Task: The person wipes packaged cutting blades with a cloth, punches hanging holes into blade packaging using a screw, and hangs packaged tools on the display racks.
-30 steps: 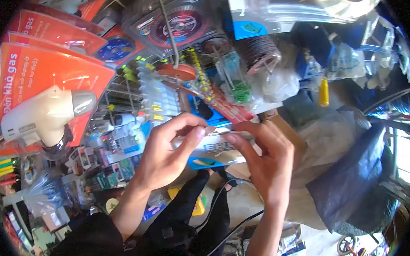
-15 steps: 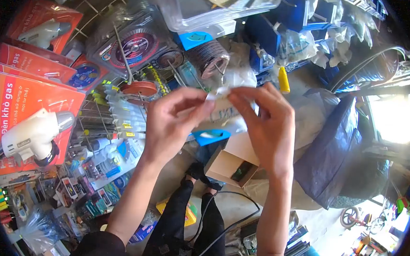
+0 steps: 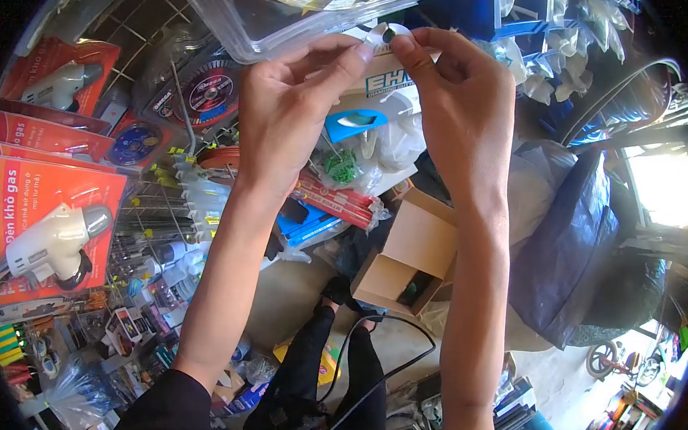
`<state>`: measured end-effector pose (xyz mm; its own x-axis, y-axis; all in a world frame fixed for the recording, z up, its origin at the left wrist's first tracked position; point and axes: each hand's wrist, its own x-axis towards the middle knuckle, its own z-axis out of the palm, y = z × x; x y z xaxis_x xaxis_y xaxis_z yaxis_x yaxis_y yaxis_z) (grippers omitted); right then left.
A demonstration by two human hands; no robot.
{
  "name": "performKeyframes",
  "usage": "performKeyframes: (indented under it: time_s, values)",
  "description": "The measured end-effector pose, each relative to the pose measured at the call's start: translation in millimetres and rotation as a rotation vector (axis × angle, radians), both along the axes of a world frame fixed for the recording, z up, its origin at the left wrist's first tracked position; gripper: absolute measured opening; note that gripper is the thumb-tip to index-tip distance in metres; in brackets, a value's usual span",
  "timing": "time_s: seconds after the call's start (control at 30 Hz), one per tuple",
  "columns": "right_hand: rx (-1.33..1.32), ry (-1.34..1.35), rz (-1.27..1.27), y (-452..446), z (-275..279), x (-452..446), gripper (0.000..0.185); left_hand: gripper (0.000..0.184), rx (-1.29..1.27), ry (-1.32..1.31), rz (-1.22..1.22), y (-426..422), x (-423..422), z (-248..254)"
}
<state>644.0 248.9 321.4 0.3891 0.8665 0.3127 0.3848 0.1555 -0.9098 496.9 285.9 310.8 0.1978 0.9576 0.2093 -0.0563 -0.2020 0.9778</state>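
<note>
Between my hands, high in the view, is a flat white pack [image 3: 388,80] with blue printed lettering that includes the word "DIAMOND". A blue patch with an oval mark shows at its lower left. My left hand [image 3: 291,105] pinches the pack's top edge on the left, thumb against the fingers. From the other side, my right hand [image 3: 469,104] pinches the same edge beside a small dark hole in the top tab. A large clear plastic case [image 3: 268,41] with a yellow and silver disc is just above my left fingers. The hands partly cover the pack.
Orange packs with a gas torch [image 3: 51,236] hang at left beside packaged cutting discs [image 3: 212,93]. Blue bins [image 3: 459,13] are above right. An open cardboard box [image 3: 418,231] stands below, near my feet. A black cable [image 3: 397,376] loops by my legs; dark bags [image 3: 562,252] are at right.
Both hands have risen in the view with the pack, up beside the large clear case. More of its printed lettering shows now. Red packs and a green bundle are uncovered below.
</note>
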Motion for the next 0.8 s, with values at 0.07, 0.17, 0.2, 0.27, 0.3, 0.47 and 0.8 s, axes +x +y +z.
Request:
performKeyframes:
  time_s: [0.07, 0.17, 0.2, 0.27, 0.3, 0.47, 0.8]
  values:
    - [0.014, -0.007, 0.000, 3.6, 0.9, 0.9, 0.021, 0.022, -0.010, 0.004, 0.018, 1.9, 2.5, 0.7]
    - [0.039, -0.010, -0.001, 11.8, 0.8, 0.5, 0.021, 0.023, 0.067, -0.063, 0.047, 7.6, 7.6, -0.6]
    - [0.048, -0.007, -0.001, 14.6, 0.1, -0.4, 0.021, 0.023, 0.104, -0.084, 0.068, 11.3, 8.1, -3.9]
    - [0.055, 0.017, 0.001, 18.8, -3.7, -2.2, 0.022, 0.024, 0.139, -0.103, 0.090, 13.8, 7.7, -6.3]
    - [0.062, 0.035, 0.003, 20.2, -5.4, -2.3, 0.022, 0.024, 0.144, -0.090, 0.092, 13.2, 7.4, -6.7]
    - [0.055, 0.078, 0.103, 18.4, -9.0, 5.6, 0.024, 0.022, 0.190, -0.045, 0.098, 13.5, 9.8, -9.3]
    - [0.193, 0.042, 0.244, 33.1, -23.2, 13.9, 0.027, 0.018, 0.336, 0.001, 0.136, 13.3, 17.5, -9.0]
